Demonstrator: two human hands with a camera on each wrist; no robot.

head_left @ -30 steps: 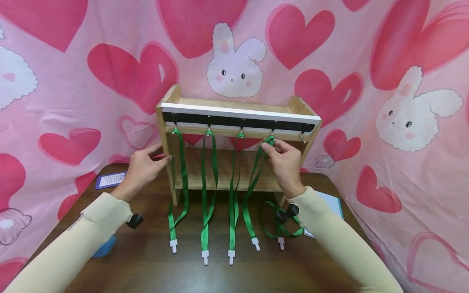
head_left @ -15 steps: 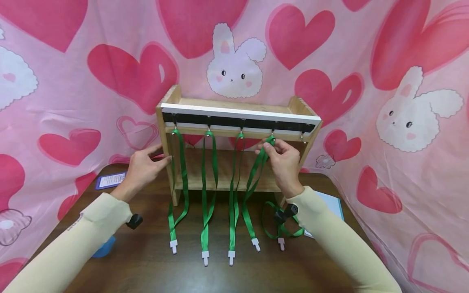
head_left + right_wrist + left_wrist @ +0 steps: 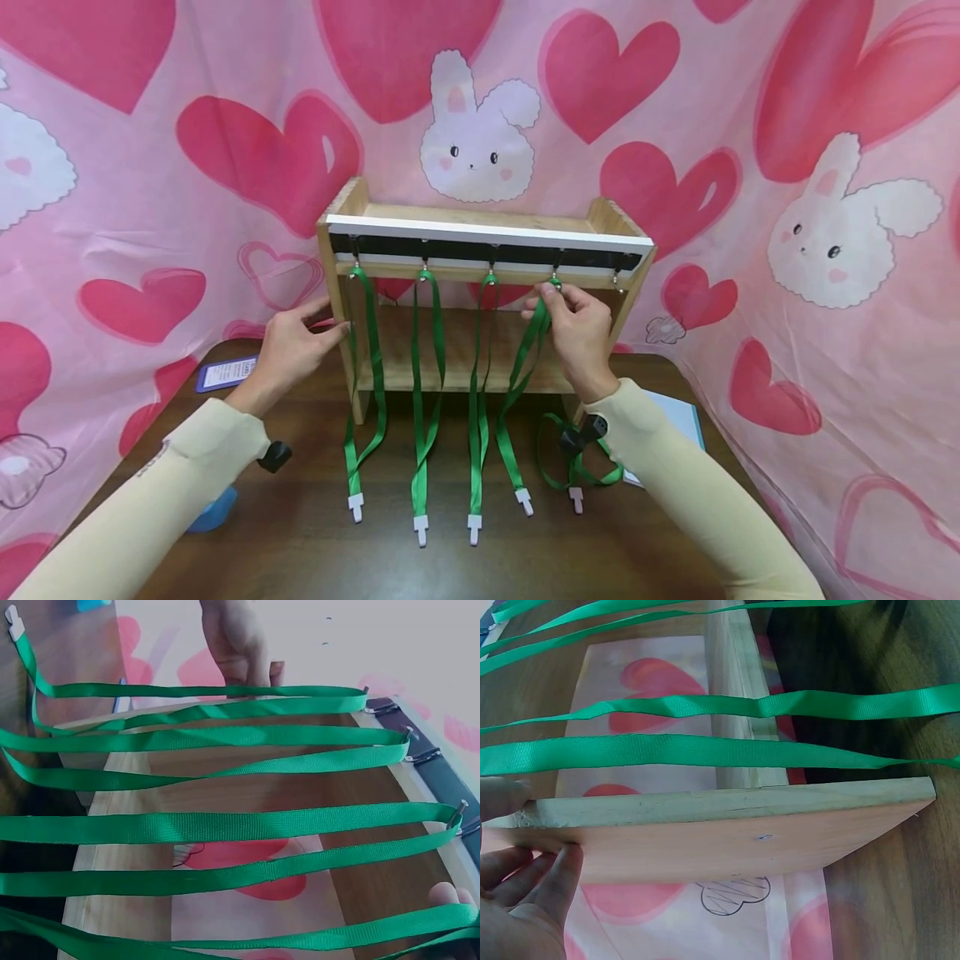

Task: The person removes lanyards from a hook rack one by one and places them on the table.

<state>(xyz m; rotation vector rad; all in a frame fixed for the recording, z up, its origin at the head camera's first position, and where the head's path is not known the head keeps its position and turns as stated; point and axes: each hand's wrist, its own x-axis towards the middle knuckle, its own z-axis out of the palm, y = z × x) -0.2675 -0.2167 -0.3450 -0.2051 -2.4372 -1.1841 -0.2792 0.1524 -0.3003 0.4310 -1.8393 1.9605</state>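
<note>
My left hand (image 3: 288, 354) holds the left side panel (image 3: 720, 844) of a small wooden shelf (image 3: 399, 358), thumb on the front edge and fingers along the outer face. Several green lanyards hang by their loops from metal hooks on the shelf's black-and-white front rail (image 3: 457, 252), white clips at their lower ends. My right hand (image 3: 583, 337) pinches the rightmost hanging lanyard (image 3: 510, 450) just under its hook, thumb in front and fingertips showing behind the strap. In the right wrist view, only fingertips (image 3: 448, 895) of that hand appear beside the strap.
Another green lanyard (image 3: 555, 481) lies coiled on the brown table (image 3: 315, 533), below a hook (image 3: 618, 282) at the rail's right end. A blue-framed card (image 3: 225, 374) lies at left, a blue object (image 3: 215, 510) beneath the left forearm, and a white-and-teal card (image 3: 675, 417) at right.
My right fingers have shifted on the strap near the hook, and their tips now show to its left. The left hand keeps its hold. The head view tilts very slightly.
</note>
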